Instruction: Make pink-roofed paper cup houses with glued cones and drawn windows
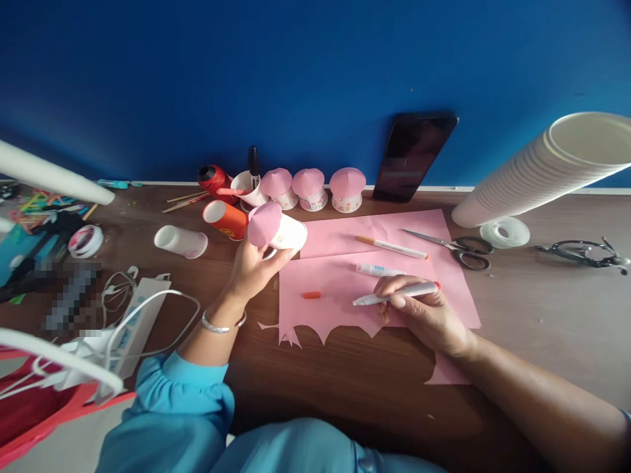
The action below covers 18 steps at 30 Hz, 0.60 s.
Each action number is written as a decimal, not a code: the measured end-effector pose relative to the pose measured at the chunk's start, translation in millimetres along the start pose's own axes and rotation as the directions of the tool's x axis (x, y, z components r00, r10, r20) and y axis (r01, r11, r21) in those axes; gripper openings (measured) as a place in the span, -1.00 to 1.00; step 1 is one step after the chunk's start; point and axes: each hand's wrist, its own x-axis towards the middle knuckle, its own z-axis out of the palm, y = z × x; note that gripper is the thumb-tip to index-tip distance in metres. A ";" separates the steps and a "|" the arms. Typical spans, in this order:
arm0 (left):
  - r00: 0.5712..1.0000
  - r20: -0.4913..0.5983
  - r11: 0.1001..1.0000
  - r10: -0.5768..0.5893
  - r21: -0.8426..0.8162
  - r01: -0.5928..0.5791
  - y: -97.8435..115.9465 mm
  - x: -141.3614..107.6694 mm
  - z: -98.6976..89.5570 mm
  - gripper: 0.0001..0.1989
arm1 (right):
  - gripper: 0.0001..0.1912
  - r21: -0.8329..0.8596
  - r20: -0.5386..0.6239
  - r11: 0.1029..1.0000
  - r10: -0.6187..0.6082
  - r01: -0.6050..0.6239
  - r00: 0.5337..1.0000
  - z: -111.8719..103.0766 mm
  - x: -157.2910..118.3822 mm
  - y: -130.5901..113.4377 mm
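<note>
My left hand (256, 269) is closed around a white paper cup (292, 235) topped with a pink paper cone (265, 224); the cup is tilted on its side. Between the fingers of my right hand (424, 309) is a white marker (411, 292) with a red end, its tip pointing left above pink paper (340, 305). An orange cap (311, 295) lies on that paper, left of the marker tip. Just behind my right hand lies a white glue-like tube (379, 270), and farther back an orange-and-white marker (393, 247).
Three cone-topped cups (309, 190) stand near the blue wall. Scissors (456, 245), a tape roll (505, 232), glasses (584, 251) and stacked cups (537, 174) are at right. A phone (415, 156) leans on the wall. A cup (181, 241) and power strip (142, 322) lie left.
</note>
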 end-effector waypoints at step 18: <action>0.846 0.529 0.770 -0.067 -0.512 0.381 35.4 -12.9 70.4 -0.47 | -0.84 -0.038 -0.027 0.966 -0.256 0.254 0.966 -1.0 0.1 -5.0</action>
